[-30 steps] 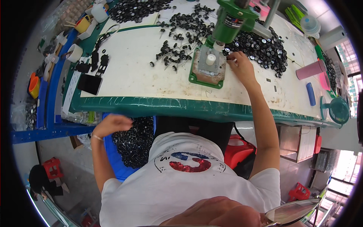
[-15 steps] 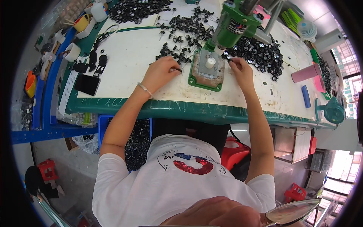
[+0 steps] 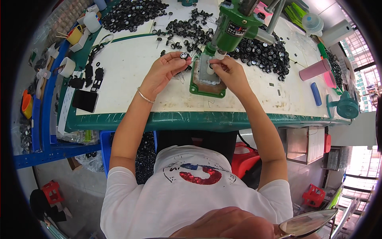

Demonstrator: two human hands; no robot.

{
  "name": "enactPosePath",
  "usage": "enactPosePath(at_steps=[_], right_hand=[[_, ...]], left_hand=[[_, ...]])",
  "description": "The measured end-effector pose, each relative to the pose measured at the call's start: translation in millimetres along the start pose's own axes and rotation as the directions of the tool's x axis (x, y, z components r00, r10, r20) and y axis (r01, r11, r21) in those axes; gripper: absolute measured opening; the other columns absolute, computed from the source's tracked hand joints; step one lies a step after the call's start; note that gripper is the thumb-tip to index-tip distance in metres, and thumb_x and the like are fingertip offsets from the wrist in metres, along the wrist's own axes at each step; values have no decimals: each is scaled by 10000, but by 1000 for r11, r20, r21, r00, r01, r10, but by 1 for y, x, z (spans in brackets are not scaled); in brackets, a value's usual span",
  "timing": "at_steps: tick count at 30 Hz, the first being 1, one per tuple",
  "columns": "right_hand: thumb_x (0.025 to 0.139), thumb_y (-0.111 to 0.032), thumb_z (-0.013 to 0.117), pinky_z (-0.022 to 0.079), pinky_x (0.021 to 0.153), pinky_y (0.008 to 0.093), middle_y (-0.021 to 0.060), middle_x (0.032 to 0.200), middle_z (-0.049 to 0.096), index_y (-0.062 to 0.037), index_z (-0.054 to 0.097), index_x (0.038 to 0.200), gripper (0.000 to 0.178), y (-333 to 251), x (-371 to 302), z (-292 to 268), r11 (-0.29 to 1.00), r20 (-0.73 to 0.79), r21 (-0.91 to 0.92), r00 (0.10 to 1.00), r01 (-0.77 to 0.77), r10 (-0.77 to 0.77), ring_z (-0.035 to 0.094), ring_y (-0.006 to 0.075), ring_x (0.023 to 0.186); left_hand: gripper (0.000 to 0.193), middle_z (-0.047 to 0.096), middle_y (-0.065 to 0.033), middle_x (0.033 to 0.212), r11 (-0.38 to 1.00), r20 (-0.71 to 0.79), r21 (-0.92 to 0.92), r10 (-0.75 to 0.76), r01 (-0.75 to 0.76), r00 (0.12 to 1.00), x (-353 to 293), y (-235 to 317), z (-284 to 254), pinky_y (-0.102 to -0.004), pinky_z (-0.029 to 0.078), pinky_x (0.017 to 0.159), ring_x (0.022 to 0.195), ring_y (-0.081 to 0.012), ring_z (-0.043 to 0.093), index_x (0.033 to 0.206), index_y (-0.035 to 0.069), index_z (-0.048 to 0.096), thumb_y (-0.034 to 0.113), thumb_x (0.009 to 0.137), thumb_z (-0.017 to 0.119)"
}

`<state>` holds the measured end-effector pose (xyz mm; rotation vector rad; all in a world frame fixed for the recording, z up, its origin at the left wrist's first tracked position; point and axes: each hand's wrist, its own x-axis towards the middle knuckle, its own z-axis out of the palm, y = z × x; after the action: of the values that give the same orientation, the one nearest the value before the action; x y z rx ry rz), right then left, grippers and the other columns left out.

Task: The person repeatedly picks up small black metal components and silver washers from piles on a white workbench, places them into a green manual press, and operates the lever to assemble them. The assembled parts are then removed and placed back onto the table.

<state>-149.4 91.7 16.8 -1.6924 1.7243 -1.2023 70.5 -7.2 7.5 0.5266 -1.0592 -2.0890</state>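
Observation:
My left hand pinches a small black toy wheel with a silver hub between thumb and fingertips, just left of the press. A green bench press stands in front of me on its green-rimmed base. My right hand is over that base, thumb and fingers closed on another small dark wheel at the white post, beneath the press head. Those fingers partly hide the post. Loose black wheels on thin metal axles lie beyond my left hand.
Heaps of black wheels lie at the back left and right of the press. A phone and black plastic parts lie at the left. A pink cylinder, a blue object and a green fan are at the right.
My right hand has moved left from the wheel heap to the post on the press base. My left hand has lifted and turned, showing its wheel's silver face. The view has shifted slightly.

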Motion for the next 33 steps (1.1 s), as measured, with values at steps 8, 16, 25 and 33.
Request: enactPosePath(at_steps=[8, 16, 25, 33], right_hand=[[832, -172, 681, 441, 627, 238, 28, 897, 592, -42, 682, 1073, 274, -3, -2, -10, 990, 93, 74, 989, -122, 115, 523, 90, 670], [841, -102, 679, 438, 660, 218, 1, 943, 575, -9, 517, 1300, 495, 6, -8, -12, 872, 6, 469, 988, -138, 153, 528, 49, 730], [923, -171, 545, 437, 599, 229, 15, 882, 617, -26, 608, 1151, 277, -18, 48, -128, 862, -296, 505, 934, -24, 200, 549, 84, 676], [953, -373, 524, 444, 519, 265, -3, 673, 555, -110, 600, 886, 282, -154, 143, -185, 795, -325, 592, 942, 136, 81, 548, 123, 590]], left_hand=[[168, 698, -72, 911, 967, -116, 249, 76, -45, 990, 18, -18, 22, -220, 500, 763, 819, -101, 631, 974, -1, 682, 66, 821, 699], [141, 689, 1, 859, 831, 49, 491, 271, -259, 961, 30, -36, 37, -222, 453, 745, 786, -62, 595, 907, 41, 717, 87, 775, 740], [108, 672, 14, 825, 874, 63, 409, 259, -262, 964, 41, -49, 53, -216, 459, 694, 748, -52, 578, 865, 35, 707, 66, 765, 733], [107, 667, 10, 855, 900, 114, 356, 225, -251, 968, 46, -47, 55, -223, 463, 748, 799, -63, 584, 875, 32, 700, 14, 770, 713]])
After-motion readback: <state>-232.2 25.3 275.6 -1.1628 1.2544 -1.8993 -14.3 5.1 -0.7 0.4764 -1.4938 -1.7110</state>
